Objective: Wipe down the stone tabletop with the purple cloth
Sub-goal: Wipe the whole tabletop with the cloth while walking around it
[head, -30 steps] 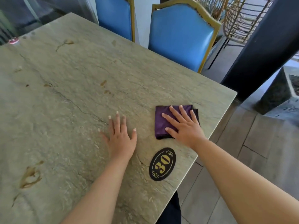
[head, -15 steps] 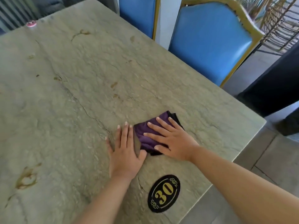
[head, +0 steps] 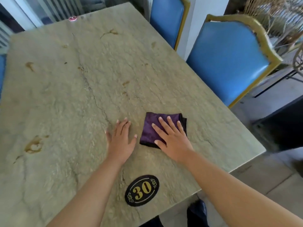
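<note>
The stone tabletop (head: 68, 99) is a rough, grey-green slab, veined with a dark crack running from far to near and marked with brown stains (head: 33, 145) along its left half. At its far edge lies a small red-and-white disc (head: 73, 18), too blurred to identify. The left hand (head: 120, 141) lies flat on the bare stone with fingers straight and close together, the thumb spread to the right, holding nothing. Near it, toward the near edge, sits a black oval plaque (head: 141, 190) with a gold "30". Just right of the left hand, apart from it, lies the purple cloth (head: 150, 128), folded into a rough square, deep violet with a darker, almost black edge showing on its right and near sides. The right hand (head: 172, 138) presses on it with fingers straight and spread. Two blue chairs (head: 227, 61) with gold frames stand beyond the table's right side.
</note>
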Motion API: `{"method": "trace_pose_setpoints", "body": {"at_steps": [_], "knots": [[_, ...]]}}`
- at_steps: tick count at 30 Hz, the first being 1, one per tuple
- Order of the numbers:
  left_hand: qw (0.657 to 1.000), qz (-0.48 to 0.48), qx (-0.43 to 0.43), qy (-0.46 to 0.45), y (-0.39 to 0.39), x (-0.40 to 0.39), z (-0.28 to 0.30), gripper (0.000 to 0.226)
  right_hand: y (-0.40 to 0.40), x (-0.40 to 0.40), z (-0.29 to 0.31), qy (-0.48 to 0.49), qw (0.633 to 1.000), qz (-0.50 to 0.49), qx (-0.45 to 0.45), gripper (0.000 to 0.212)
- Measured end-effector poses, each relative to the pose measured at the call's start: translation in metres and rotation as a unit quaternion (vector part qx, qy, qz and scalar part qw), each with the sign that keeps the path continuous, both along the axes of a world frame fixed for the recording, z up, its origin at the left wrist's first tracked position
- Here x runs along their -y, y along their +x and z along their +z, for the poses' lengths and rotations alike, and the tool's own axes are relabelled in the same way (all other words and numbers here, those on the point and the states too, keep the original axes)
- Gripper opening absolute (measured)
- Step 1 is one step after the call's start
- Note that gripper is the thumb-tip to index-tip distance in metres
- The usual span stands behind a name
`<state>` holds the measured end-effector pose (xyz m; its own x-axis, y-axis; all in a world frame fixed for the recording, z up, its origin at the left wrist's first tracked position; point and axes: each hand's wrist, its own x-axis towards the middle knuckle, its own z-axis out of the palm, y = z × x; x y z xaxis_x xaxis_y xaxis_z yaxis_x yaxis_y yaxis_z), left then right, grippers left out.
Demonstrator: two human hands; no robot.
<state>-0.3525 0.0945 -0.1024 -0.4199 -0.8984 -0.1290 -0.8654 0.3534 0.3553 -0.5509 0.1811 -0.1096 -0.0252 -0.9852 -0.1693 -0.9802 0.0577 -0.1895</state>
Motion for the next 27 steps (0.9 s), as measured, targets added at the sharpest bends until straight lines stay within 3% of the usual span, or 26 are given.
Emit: {"method": "trace_pose_setpoints", "body": {"at_steps": [2,4,6,10,14,18,22,25,27], "knots": [[0.998,0.017,-0.053,-0.014,-0.036,-0.021,0.013,0.053,-0.021,-0.017,0.006,-0.003,0.999,0.026,0.024,0.061],[0.997,-0.038,-0.058,-0.038,-0.079,-0.044,0.017,0.052,-0.046,-0.035,0.011,-0.017,0.999,0.041,0.015,0.053],[0.998,-0.057,-0.001,-0.041,-0.118,-0.058,0.01,0.059,-0.074,-0.051,0.013,-0.005,0.998,0.056,0.006,0.049],[0.992,0.051,0.116,0.014,-0.165,-0.051,-0.006,0.081,-0.134,-0.084,0.009,-0.027,0.997,0.067,0.008,0.045],[0.985,0.099,0.141,0.006,-0.189,-0.047,-0.008,0.089,-0.181,-0.1,0.006,-0.022,1.0,0.004,0.016,0.046],[0.99,-0.02,0.126,-0.052,-0.195,-0.122,-0.01,0.08,-0.19,-0.104,-0.001,-0.052,0.996,-0.008,0.069,0.046],[0.978,-0.15,0.114,-0.088,-0.167,-0.197,-0.01,0.064,-0.193,-0.102,0.001,-0.112,0.964,-0.12,0.208,0.041],[0.983,-0.058,0.159,-0.068,-0.157,-0.164,-0.008,0.062,-0.197,-0.102,0.005,-0.097,0.944,-0.149,0.277,0.042],[0.984,0.03,0.171,-0.033,-0.171,-0.129,-0.007,0.064,-0.203,-0.105,0.004,-0.101,0.945,-0.164,0.264,0.041]]}}
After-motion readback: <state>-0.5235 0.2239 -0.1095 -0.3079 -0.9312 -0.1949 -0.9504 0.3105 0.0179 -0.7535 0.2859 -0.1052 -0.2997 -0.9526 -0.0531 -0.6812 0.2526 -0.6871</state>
